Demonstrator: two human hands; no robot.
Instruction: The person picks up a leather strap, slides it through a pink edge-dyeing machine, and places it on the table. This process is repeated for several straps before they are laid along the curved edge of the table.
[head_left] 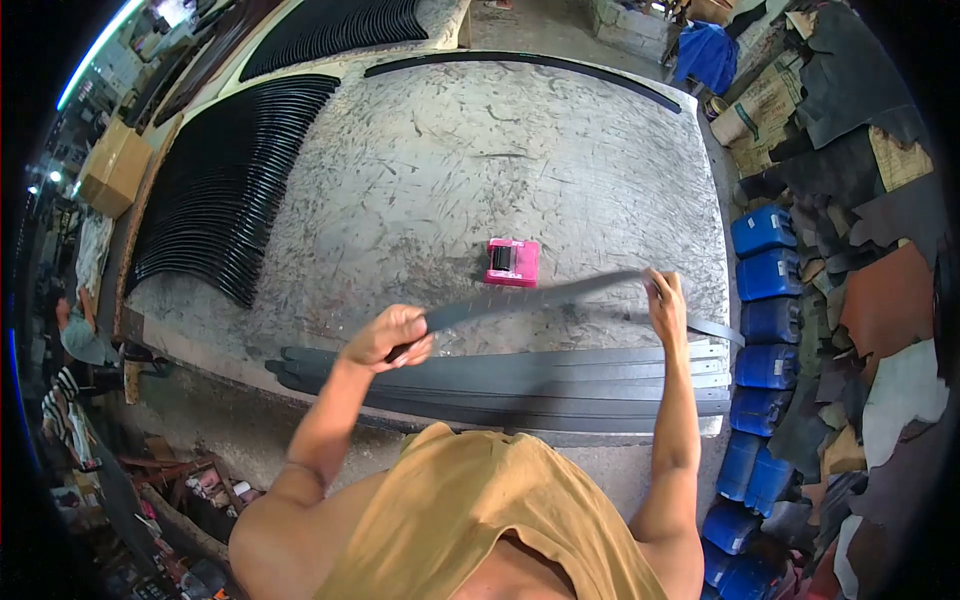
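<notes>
A long dark strap (540,298) is stretched between both hands above the table's near part. My left hand (390,337) is closed round its left end. On the right, my right hand (663,291) pinches the strap farther along, and a tail of it hangs past that hand over the table's right edge. Below the hands lies a stack of flat dark straps (500,378) along the near edge. Just beyond the held strap is a pink box-like item (514,262) with a black part on it.
The worn grey table (420,180) carries rows of glossy black strips (220,180) at left and a single long strip (530,62) at its far edge. Blue jugs (767,322) and leather pieces (885,300) line the right. A person (85,330) is at far left.
</notes>
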